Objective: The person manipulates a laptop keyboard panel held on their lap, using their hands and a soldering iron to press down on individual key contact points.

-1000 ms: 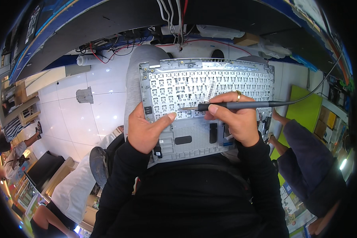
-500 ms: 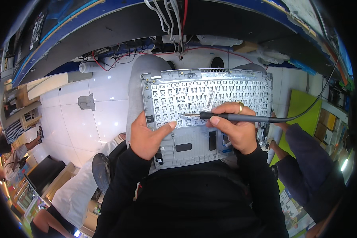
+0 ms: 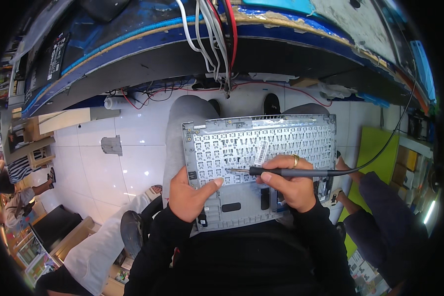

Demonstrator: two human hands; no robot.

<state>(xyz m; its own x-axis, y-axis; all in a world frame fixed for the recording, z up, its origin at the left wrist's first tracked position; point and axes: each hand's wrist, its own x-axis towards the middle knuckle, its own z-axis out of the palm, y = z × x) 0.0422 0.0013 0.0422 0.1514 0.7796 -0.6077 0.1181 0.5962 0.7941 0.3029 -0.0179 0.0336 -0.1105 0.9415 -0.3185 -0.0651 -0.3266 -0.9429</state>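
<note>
Left hand [image 3: 190, 197]: yours grips the left edge of the keyboard panel [image 3: 261, 167], thumb lying across its face, fingers under it.
Right hand [image 3: 291, 185]: yours is closed on the soldering iron [image 3: 291, 172], pen-style.
Iron: lies nearly level, tip pointing left and touching the panel near its middle; its cord [image 3: 380, 148] runs off right and up.
Panel: grey, underside up, resting on your lap over the white tiled floor [image 3: 108, 167].
Above: blue-edged desk [image 3: 182, 44] with hanging cables [image 3: 212, 39].
Right: another person's sleeve [image 3: 389, 222].
</note>
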